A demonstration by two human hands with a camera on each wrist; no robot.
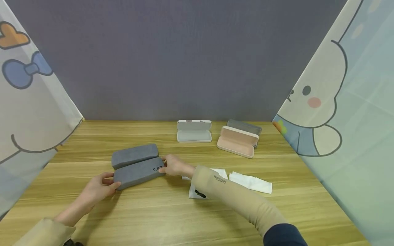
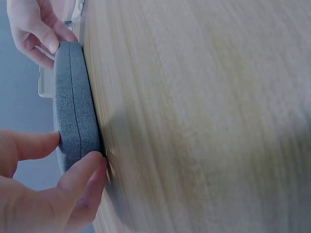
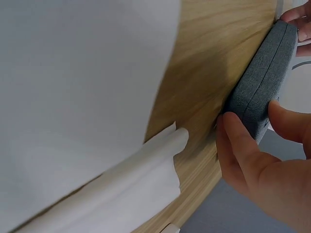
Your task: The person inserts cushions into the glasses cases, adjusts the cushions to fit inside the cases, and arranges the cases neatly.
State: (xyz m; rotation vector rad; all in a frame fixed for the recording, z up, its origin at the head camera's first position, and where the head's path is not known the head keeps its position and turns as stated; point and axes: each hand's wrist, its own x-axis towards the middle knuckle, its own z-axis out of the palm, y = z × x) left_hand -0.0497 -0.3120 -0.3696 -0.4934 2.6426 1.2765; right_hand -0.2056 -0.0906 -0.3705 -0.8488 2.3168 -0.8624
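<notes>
A closed grey glasses case with a small glasses print lies on the table at the left in the head view. My left hand pinches its left end, thumb on one face and fingers at the lower edge. At the other end, my right hand pinches the case between thumb and fingers. The seam along the case's side shows in both wrist views. Directly behind it lies a second grey glasses case, also closed.
Farther back stand an open white glasses case, an open pink one and a grey one partly hidden behind the pink. White cloths lie to the right, partly under my right forearm. A grey wall closes the back.
</notes>
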